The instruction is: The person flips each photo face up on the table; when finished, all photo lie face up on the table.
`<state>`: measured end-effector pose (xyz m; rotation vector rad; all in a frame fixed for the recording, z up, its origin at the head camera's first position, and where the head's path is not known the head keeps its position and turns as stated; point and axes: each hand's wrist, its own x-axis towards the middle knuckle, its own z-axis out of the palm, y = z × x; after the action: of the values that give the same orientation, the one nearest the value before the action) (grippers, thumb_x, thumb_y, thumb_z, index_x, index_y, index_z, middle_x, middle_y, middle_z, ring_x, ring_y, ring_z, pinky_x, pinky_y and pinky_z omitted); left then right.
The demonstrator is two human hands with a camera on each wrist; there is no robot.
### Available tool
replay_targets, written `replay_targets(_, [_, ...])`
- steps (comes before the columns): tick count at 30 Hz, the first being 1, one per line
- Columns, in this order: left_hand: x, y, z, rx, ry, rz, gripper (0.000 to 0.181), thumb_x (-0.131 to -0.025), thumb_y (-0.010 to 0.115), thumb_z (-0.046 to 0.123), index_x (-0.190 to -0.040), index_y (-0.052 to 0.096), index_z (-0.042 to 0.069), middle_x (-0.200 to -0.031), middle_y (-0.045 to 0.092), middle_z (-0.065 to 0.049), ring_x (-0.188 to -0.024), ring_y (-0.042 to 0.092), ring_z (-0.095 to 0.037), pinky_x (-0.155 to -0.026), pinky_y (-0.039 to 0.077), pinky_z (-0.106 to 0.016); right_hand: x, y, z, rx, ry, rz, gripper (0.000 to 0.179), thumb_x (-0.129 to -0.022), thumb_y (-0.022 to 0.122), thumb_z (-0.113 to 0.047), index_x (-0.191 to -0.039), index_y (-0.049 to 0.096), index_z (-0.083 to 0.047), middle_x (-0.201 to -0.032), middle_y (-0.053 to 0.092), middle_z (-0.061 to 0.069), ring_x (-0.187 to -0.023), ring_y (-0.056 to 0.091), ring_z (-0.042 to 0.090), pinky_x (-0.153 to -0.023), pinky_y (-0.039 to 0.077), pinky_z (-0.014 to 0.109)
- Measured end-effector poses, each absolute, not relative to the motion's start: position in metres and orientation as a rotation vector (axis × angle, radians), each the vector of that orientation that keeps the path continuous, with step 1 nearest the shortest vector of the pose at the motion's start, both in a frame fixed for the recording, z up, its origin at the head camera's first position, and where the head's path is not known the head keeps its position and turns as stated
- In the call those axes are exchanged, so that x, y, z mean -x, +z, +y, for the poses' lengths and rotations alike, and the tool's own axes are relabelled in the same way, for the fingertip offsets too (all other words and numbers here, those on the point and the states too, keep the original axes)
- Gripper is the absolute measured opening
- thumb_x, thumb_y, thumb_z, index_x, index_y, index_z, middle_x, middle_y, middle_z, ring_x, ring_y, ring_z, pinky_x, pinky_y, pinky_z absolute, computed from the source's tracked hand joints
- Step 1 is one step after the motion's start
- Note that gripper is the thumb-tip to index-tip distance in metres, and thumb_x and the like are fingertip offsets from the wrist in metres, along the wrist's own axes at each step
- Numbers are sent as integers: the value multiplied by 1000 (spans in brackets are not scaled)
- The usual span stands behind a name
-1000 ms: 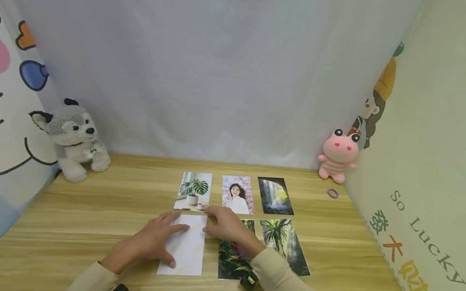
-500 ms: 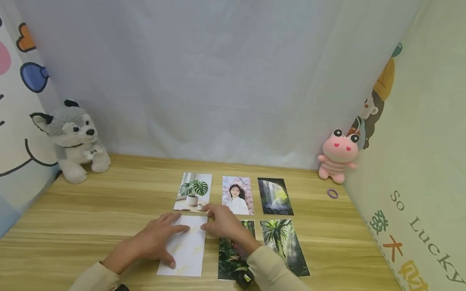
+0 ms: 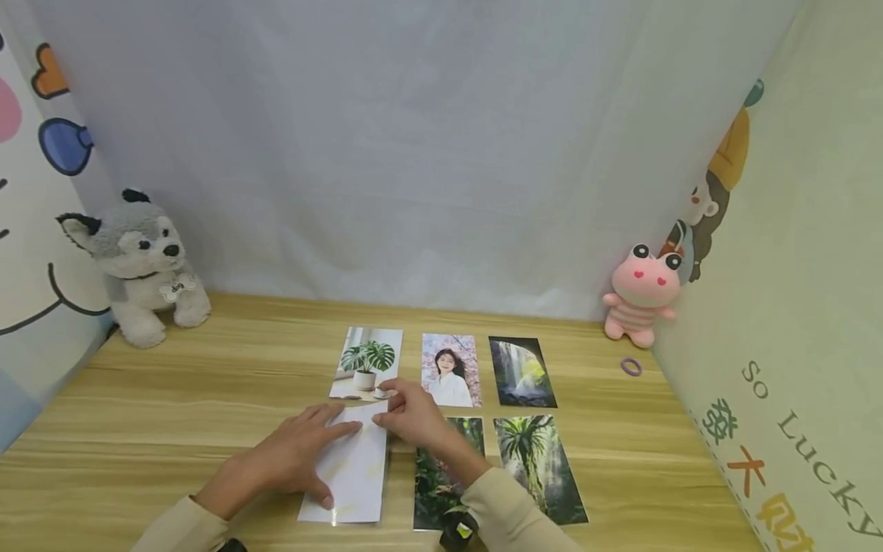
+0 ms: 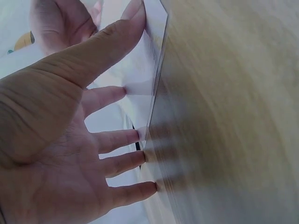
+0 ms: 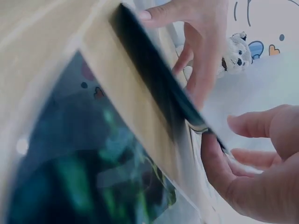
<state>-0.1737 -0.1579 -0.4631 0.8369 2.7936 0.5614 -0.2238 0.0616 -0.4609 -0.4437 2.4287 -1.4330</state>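
A photo print (image 3: pixel 355 460) lies with its white back up at the front left of the other pictures. Spread over its left side is my left hand (image 3: pixel 293 452), fingers fairly straight, thumb low on the sheet. My right hand (image 3: pixel 417 418) holds the upper right corner with curled fingers. In the right wrist view, the raised print (image 5: pixel 154 70) stands tilted, its dark underside showing, one finger at its edge. The left wrist view shows the left thumb on the print (image 4: pixel 140 60) and the fingertips along it. What the print pictures cannot be made out.
Potted plant (image 3: pixel 366 364), portrait (image 3: pixel 450 372) and waterfall (image 3: pixel 523 372) photos form the back row. A flower photo (image 3: pixel 431 483), partly under the right arm, and a jungle photo (image 3: pixel 534 452) lie in front. A plush husky (image 3: pixel 148 264), pink frog toy (image 3: pixel 641 295) and purple ring (image 3: pixel 631 367) stand farther out.
The right hand has shifted slightly left and up, and the upper right corner of the white-backed print has risen off the table. The left hand stays in place.
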Motion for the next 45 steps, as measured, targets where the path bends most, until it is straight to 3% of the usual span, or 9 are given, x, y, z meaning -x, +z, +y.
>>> replay_targets(4, [173, -463, -159, -862, 561, 2802, 104, -51, 95, 43, -141, 55, 11, -150, 42, -27, -136, 41, -46, -102, 40, -65, 220, -467, 55, 485, -1425, 2420, 43, -89, 68, 0, -130, 58, 8, -80, 70, 22, -59, 54, 11, -53, 42, 23])
replay_targets(13, [174, -456, -160, -840, 617, 2719, 106, -54, 95, 38, -145, 50, 10, -153, 38, -28, -138, 40, -49, -104, 40, -65, 214, -471, 54, 392, -1558, 2337, 37, -88, 67, 3, -125, 61, 5, -78, 71, 25, -60, 58, 13, -54, 44, 23])
replay_targets(18, [179, -449, -160, -748, 732, 2618, 104, -61, 94, 32, -150, 44, 11, -156, 32, -29, -139, 39, -50, -106, 40, -63, 216, -466, 58, 306, -1693, 2199, 38, -92, 65, 1, -129, 58, 3, -90, 73, 27, -66, 63, 13, -57, 48, 25])
replay_targets(26, [183, -433, -155, -848, 838, 2641, 73, -80, 82, 33, -144, 53, 11, -151, 43, -27, -135, 44, -50, -103, 41, -64, 224, -453, 67, 209, -1909, 2048, 41, -94, 61, 4, -134, 52, 9, -110, 69, 33, -90, 74, 33, -72, 61, 37])
replay_targets(31, [181, -427, -148, -1021, 913, 2714, 57, -89, 72, 43, -137, 61, 14, -143, 55, -21, -130, 53, -44, -101, 46, -60, 229, -449, 78, 152, -2017, 1949, 41, -96, 58, 3, -135, 49, 11, -119, 66, 34, -88, 73, 22, -75, 61, 34])
replay_targets(36, [177, -425, -133, -1117, 934, 2807, 70, -82, 76, 52, -140, 58, 17, -140, 61, -14, -125, 60, -35, -96, 52, -51, 233, -447, 85, 89, -2098, 1916, 41, -96, 59, 2, -134, 50, 11, -115, 68, 30, -81, 71, 14, -72, 60, 30])
replay_targets(41, [171, -424, -117, -1118, 809, 2835, 99, -69, 83, 60, -152, 43, 24, -150, 48, -24, -135, 50, -42, -101, 46, -61, 236, -446, 87, 20, -2196, 1881, 39, -95, 59, 2, -132, 51, 10, -106, 72, 21, -79, 70, 11, -68, 57, 25])
replay_targets(45, [167, -427, -109, -1109, 732, 2893, 104, -68, 86, 55, -155, 35, 30, -155, 41, -24, -135, 48, -45, -100, 45, -63, 235, -445, 87, -5, -2246, 1848, 40, -95, 59, 2, -133, 50, 11, -102, 72, 14, -81, 70, 11, -67, 56, 23])
